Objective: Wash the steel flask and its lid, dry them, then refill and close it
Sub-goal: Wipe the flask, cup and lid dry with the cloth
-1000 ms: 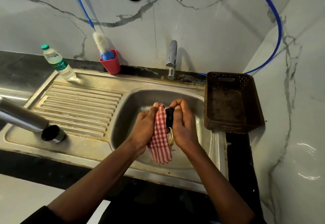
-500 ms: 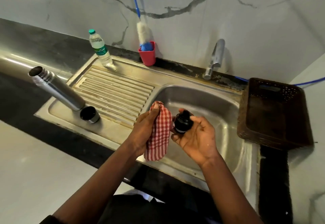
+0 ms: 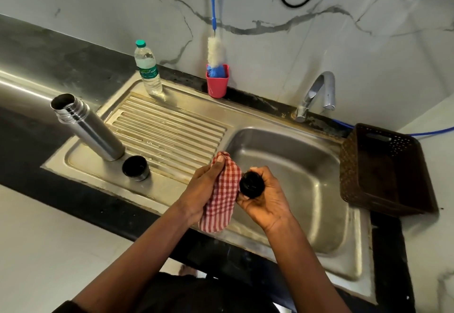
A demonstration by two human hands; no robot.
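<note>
**Lid drawn in against the cloth**

Half a second ago the black lid (image 3: pixel 251 185) sat on a fairly open right palm, clear of the cloth. Now it lies against the cloth's edge, with the fingers curled round it.

At the far left, the steel flask (image 3: pixel 91 128) stands open-mouthed on the near corner of the drainboard (image 3: pixel 172 131), leaning left in this wide view. A steel cap (image 3: pixel 135 168) with a dark inside sits just beside its base. Behind them, a water bottle (image 3: pixel 148 68) with a green top stands at the back of the drainboard. Further right, a red cup (image 3: pixel 217 84) by the wall holds a bottle brush (image 3: pixel 216 52).

Over the sink's near left rim, the left hand (image 3: pixel 204 190) grips a red checked cloth (image 3: pixel 221 199), thumb pressed on its top, and the rest hangs below the fist. The right hand (image 3: pixel 267 199) cups the lid from beneath, above the basin (image 3: pixel 307 165). A tap (image 3: pixel 317 94) stands behind the basin, and a brown basket (image 3: pixel 383 172) sits at the far right.
</note>
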